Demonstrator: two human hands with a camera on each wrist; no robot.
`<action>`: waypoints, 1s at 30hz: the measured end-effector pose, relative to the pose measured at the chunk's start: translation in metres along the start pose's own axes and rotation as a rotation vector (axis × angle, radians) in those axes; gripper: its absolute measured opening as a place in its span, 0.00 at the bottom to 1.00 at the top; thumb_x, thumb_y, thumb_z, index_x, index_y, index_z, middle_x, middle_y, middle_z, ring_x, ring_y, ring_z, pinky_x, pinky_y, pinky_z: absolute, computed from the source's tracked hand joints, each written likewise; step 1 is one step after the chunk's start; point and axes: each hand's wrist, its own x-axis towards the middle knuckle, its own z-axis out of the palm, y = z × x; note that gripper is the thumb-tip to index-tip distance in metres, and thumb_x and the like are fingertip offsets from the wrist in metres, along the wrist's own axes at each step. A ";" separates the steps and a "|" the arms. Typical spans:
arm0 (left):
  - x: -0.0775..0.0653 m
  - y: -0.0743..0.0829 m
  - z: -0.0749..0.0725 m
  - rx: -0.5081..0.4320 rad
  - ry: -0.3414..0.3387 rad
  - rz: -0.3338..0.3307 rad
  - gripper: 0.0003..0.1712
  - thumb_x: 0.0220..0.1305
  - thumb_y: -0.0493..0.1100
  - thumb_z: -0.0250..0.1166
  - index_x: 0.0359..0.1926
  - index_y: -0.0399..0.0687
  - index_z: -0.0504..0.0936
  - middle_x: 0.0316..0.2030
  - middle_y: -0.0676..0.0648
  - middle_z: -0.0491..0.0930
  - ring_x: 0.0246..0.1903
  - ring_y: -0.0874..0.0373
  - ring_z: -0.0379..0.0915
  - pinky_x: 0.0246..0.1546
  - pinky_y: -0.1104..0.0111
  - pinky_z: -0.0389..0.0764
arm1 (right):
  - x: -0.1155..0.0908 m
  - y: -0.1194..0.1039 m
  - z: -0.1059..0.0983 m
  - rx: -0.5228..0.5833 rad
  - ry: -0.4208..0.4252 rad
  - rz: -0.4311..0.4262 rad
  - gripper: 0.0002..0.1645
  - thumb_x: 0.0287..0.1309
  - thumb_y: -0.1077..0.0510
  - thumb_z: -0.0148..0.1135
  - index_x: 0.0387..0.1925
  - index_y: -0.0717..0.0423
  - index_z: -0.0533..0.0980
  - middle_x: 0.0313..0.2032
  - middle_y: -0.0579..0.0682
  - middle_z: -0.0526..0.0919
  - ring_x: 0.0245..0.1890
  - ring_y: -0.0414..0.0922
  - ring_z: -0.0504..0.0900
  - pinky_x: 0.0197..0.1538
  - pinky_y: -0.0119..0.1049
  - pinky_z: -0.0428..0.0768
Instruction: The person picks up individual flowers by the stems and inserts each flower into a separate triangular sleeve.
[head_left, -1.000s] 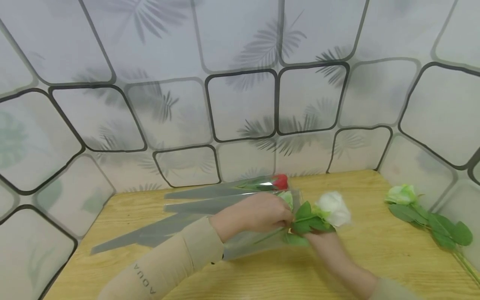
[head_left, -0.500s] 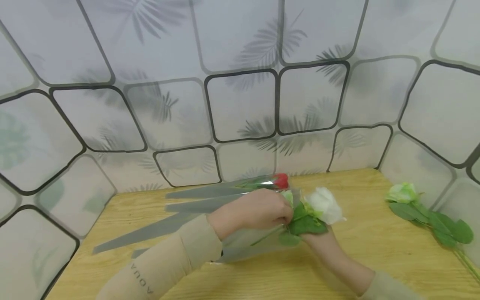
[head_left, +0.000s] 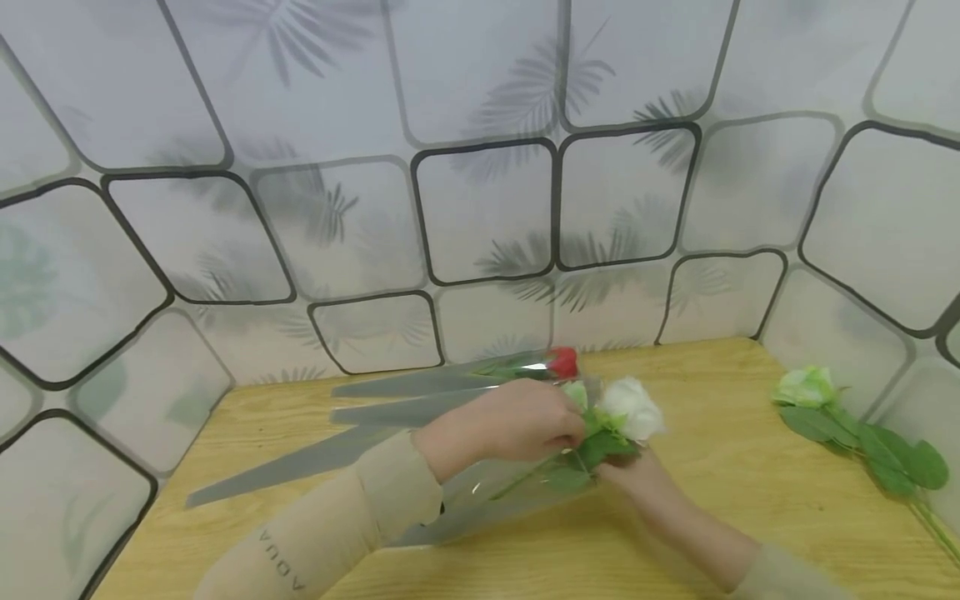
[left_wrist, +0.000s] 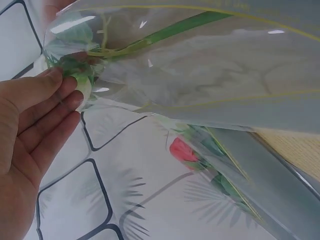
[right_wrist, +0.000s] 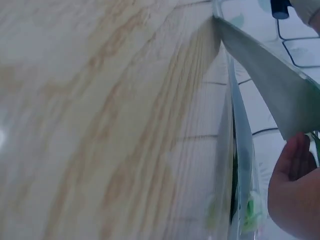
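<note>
A white rose [head_left: 630,408] with green leaves has its stem inside a clear-fronted, grey-backed flower sleeve [head_left: 480,508]. My left hand [head_left: 510,421] pinches the sleeve's mouth between thumb and fingers; the left wrist view shows the thumb [left_wrist: 47,82] against the film. Just under the bloom, my right hand [head_left: 637,483] holds the rose, its fingertips hidden by leaves and film. In the right wrist view the right hand [right_wrist: 295,195] has bent fingers at the sleeve's edge. Through the film, the left wrist view shows the green stem [left_wrist: 175,31].
Behind the hands lie a sleeved red rose [head_left: 562,362] and a sleeved pale rose [head_left: 576,392], partly covered by the left hand. Another grey sleeve [head_left: 300,462] points left. A loose pale-green rose [head_left: 806,387] lies at the right. Patterned cloth walls enclose the wooden table [head_left: 720,400].
The white rose and the right hand have moved left, and the stem sits deeper in the sleeve. The left hand stays nearly in place. The sleeve's lower edge has shifted toward the front.
</note>
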 end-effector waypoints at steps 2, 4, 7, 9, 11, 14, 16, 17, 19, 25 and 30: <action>-0.002 -0.001 0.001 -0.008 0.004 0.005 0.07 0.75 0.43 0.67 0.41 0.57 0.91 0.39 0.60 0.89 0.43 0.64 0.86 0.50 0.72 0.84 | 0.000 0.004 -0.009 0.079 -0.039 -0.003 0.35 0.67 0.62 0.66 0.70 0.68 0.64 0.56 0.44 0.78 0.51 0.28 0.79 0.56 0.25 0.79; -0.003 -0.001 0.002 -0.019 0.013 0.012 0.06 0.74 0.42 0.67 0.41 0.56 0.91 0.39 0.60 0.89 0.43 0.63 0.86 0.50 0.71 0.85 | 0.001 0.007 -0.018 0.116 -0.050 0.010 0.37 0.72 0.61 0.63 0.73 0.70 0.59 0.61 0.47 0.76 0.54 0.26 0.79 0.58 0.24 0.79; -0.004 -0.002 0.002 -0.033 0.021 0.021 0.06 0.74 0.41 0.67 0.40 0.56 0.91 0.38 0.59 0.89 0.43 0.63 0.86 0.49 0.71 0.85 | 0.000 0.009 -0.032 0.094 0.003 0.048 0.37 0.76 0.57 0.60 0.74 0.73 0.59 0.63 0.54 0.77 0.51 0.24 0.79 0.56 0.20 0.78; -0.004 -0.002 0.002 -0.035 0.019 0.024 0.06 0.74 0.41 0.67 0.40 0.55 0.90 0.38 0.59 0.89 0.43 0.63 0.86 0.49 0.71 0.85 | -0.001 0.010 -0.040 0.055 0.025 0.046 0.37 0.78 0.56 0.56 0.76 0.74 0.58 0.66 0.65 0.76 0.50 0.23 0.78 0.55 0.18 0.77; -0.004 -0.002 0.003 -0.031 0.012 0.025 0.07 0.74 0.41 0.67 0.40 0.55 0.90 0.38 0.59 0.89 0.43 0.63 0.86 0.49 0.71 0.85 | -0.003 0.009 -0.045 0.022 0.048 0.037 0.38 0.80 0.55 0.54 0.78 0.72 0.57 0.70 0.71 0.72 0.49 0.20 0.77 0.54 0.16 0.75; -0.003 -0.001 0.004 -0.024 0.002 0.027 0.07 0.74 0.41 0.66 0.41 0.55 0.90 0.39 0.59 0.89 0.44 0.63 0.87 0.49 0.71 0.85 | -0.006 0.006 -0.048 -0.046 0.084 -0.031 0.36 0.81 0.55 0.53 0.80 0.69 0.57 0.74 0.73 0.67 0.50 0.16 0.74 0.54 0.14 0.73; -0.002 -0.001 0.005 -0.017 -0.002 0.028 0.06 0.74 0.41 0.67 0.41 0.55 0.90 0.39 0.59 0.90 0.44 0.63 0.87 0.49 0.71 0.85 | -0.010 0.003 -0.046 -0.098 0.120 -0.095 0.34 0.81 0.56 0.53 0.78 0.68 0.60 0.73 0.74 0.69 0.50 0.14 0.74 0.54 0.14 0.74; -0.002 -0.001 0.005 -0.015 -0.002 0.029 0.06 0.74 0.41 0.67 0.41 0.55 0.90 0.39 0.59 0.90 0.44 0.63 0.87 0.49 0.71 0.85 | -0.011 0.002 -0.045 -0.123 0.136 -0.135 0.33 0.81 0.57 0.53 0.77 0.69 0.61 0.72 0.74 0.70 0.50 0.14 0.73 0.54 0.14 0.74; -0.001 -0.001 0.006 -0.014 -0.005 0.028 0.06 0.74 0.41 0.67 0.41 0.56 0.90 0.39 0.59 0.90 0.43 0.63 0.87 0.49 0.71 0.85 | -0.013 0.000 -0.041 -0.157 0.150 -0.223 0.30 0.82 0.59 0.51 0.76 0.70 0.64 0.70 0.74 0.72 0.52 0.14 0.73 0.55 0.13 0.74; 0.000 -0.001 0.007 -0.013 -0.010 0.013 0.08 0.74 0.40 0.66 0.37 0.56 0.89 0.35 0.60 0.88 0.39 0.64 0.85 0.43 0.72 0.84 | -0.019 -0.005 -0.030 -0.260 0.138 -0.407 0.26 0.83 0.60 0.46 0.74 0.69 0.67 0.71 0.70 0.74 0.61 0.12 0.65 0.62 0.10 0.64; 0.000 -0.001 0.007 -0.008 -0.008 0.006 0.08 0.74 0.42 0.67 0.36 0.56 0.88 0.33 0.60 0.86 0.35 0.64 0.82 0.39 0.72 0.83 | -0.022 -0.009 -0.023 -0.295 0.101 -0.413 0.26 0.82 0.61 0.49 0.74 0.68 0.68 0.70 0.69 0.75 0.68 0.40 0.77 0.61 0.15 0.72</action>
